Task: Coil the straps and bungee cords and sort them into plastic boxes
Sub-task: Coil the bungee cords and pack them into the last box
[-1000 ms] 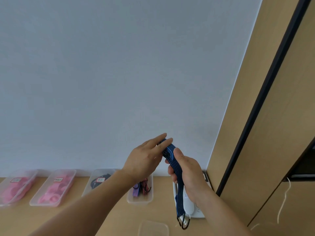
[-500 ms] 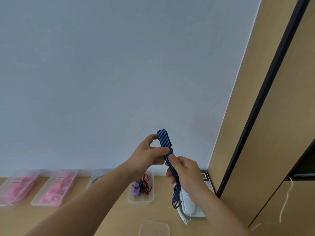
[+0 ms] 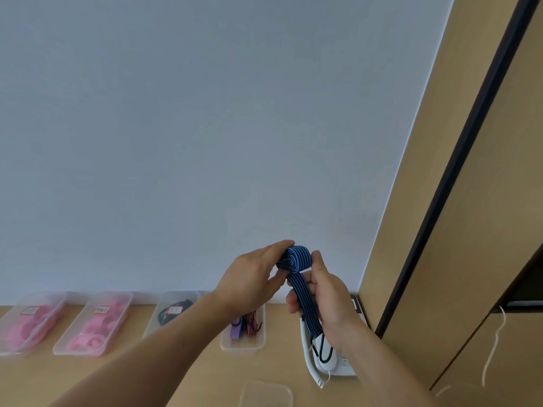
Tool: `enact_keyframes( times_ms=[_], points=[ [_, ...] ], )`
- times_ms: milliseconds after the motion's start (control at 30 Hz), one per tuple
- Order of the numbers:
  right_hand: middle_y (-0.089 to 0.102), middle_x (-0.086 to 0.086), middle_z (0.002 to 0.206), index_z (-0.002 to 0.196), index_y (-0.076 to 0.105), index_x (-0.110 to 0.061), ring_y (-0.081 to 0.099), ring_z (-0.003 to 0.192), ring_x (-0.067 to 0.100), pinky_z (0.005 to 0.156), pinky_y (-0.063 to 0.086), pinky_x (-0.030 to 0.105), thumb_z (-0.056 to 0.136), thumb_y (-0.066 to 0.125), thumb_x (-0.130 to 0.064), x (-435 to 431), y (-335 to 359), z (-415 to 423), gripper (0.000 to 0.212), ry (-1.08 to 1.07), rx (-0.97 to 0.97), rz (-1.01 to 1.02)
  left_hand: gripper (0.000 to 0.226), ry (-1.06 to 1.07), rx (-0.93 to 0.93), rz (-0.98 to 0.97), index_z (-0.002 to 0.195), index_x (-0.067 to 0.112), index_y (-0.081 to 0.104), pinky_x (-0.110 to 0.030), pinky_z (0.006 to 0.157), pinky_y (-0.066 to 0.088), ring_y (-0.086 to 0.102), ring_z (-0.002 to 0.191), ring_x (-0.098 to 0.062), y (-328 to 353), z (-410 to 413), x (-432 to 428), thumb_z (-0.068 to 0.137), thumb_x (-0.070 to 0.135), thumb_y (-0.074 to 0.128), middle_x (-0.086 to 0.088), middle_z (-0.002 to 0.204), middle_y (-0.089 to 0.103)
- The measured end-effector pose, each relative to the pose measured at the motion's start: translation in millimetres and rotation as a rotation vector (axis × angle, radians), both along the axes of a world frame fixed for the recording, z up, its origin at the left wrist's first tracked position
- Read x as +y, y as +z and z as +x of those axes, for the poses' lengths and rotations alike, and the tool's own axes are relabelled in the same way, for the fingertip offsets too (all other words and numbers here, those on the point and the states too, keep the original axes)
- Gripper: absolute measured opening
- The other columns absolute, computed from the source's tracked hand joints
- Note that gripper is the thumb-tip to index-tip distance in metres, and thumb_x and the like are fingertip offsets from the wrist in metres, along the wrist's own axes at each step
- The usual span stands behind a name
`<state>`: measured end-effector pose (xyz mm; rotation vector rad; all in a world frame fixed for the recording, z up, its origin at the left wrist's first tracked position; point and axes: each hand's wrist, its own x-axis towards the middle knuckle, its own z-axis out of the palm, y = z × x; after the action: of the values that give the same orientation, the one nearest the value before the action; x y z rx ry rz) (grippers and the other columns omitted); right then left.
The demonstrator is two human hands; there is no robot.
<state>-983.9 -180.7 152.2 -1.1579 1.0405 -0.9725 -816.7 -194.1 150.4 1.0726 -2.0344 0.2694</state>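
Rolling the cord (image 3: pixel 295 259) from last second's loose fold into a fat coil up in mid-air, pinching it from 9 o'clock with the left hand (image 3: pixel 249 277), gripping the tail (image 3: pixel 302 301) at 5 o'clock in the right hand (image 3: pixel 326 304), leaving just the hook (image 3: pixel 321 352) end before boxing.
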Motion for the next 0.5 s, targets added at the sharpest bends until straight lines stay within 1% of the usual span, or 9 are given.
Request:
enact_keyframes(
  times_ms=[33,67,133,233,300,367,433,467,500],
  points=[
    [0.070,0.020,0.075,0.090,0.070,-0.004,0.063,0.063,0.028,0.059,0.049,0.036,0.077,0.038,-0.079,0,0,0,0.083,0.017,-0.015,0.001,0.051,-0.014,-0.034,-0.032,0.126,0.016,0.054,-0.021,0.061,0.053,0.064,0.077,-0.008,-2,3,-1,0.080,0.011,0.075,0.003,0.105,0.073],
    [0.070,0.020,0.077,0.092,0.071,-0.005,0.064,0.066,0.030,0.060,0.051,0.038,0.078,0.039,-0.078,0,0,1,0.081,0.033,-0.033,0.007,0.055,-0.019,-0.053,-0.055,0.126,0.014,0.054,-0.024,0.062,0.056,0.069,0.083,-0.014,-3,6,-3,0.077,0.006,0.078,0.000,0.109,0.073],
    [0.070,0.018,0.078,0.093,0.070,-0.007,0.066,0.066,0.030,0.055,0.053,0.037,0.078,0.041,-0.076,2,2,2,0.077,0.052,-0.068,0.031,0.058,-0.004,-0.062,-0.082,0.126,0.011,0.056,-0.031,0.064,0.060,0.072,0.093,-0.022,-4,10,-4,0.074,0.001,0.080,-0.005,0.115,0.072],
    [0.068,0.013,0.077,0.103,0.069,-0.009,0.059,0.055,0.025,0.046,0.045,0.031,0.080,0.039,-0.077,4,4,3,0.078,0.073,-0.087,0.048,0.050,0.009,-0.145,-0.189,0.121,0.001,0.067,-0.033,0.075,0.062,0.070,0.106,-0.025,-4,13,-7,0.074,-0.002,0.081,-0.010,0.120,0.071],
    [0.068,0.012,0.075,0.106,0.069,-0.009,0.055,0.052,0.021,0.044,0.042,0.029,0.080,0.042,-0.075,4,6,4,0.076,0.081,-0.058,0.026,0.047,-0.007,-0.210,-0.251,0.121,0.000,0.068,-0.035,0.082,0.061,0.068,0.112,-0.027,-3,16,-10,0.076,-0.002,0.081,-0.013,0.123,0.069],
    [0.067,0.012,0.072,0.106,0.068,-0.006,0.055,0.051,0.020,0.043,0.041,0.028,0.079,0.049,-0.070,3,7,5,0.072,0.075,-0.024,0.000,0.047,-0.023,-0.246,-0.285,0.123,0.002,0.068,-0.036,0.083,0.061,0.066,0.116,-0.028,-3,20,-11,0.077,-0.002,0.081,-0.014,0.126,0.067],
    [0.067,0.012,0.072,0.106,0.066,-0.003,0.055,0.052,0.020,0.044,0.042,0.029,0.081,0.052,-0.065,4,7,5,0.068,0.062,-0.019,-0.034,0.049,-0.014,-0.200,-0.232,0.127,0.007,0.066,-0.033,0.082,0.060,0.066,0.116,-0.026,-5,20,-9,0.079,-0.001,0.078,-0.012,0.131,0.064],
    [0.067,0.012,0.072,0.106,0.065,-0.002,0.056,0.053,0.020,0.045,0.043,0.029,0.082,0.053,-0.062,5,7,5,0.066,0.053,-0.024,-0.054,0.053,0.000,-0.098,-0.130,0.132,0.011,0.062,-0.032,0.084,0.059,0.065,0.116,-0.023,-6,17,-7,0.082,0.001,0.074,-0.009,0.136,0.061],
    [0.068,0.011,0.074,0.105,0.064,-0.001,0.057,0.054,0.021,0.046,0.044,0.030,0.083,0.054,-0.059,5,7,5,0.063,0.045,-0.025,-0.074,0.058,0.025,0.057,0.032,0.140,0.017,0.054,-0.031,0.089,0.057,0.063,0.117,-0.019,-5,14,-5,0.086,0.005,0.069,-0.005,0.141,0.057]
  ],
)
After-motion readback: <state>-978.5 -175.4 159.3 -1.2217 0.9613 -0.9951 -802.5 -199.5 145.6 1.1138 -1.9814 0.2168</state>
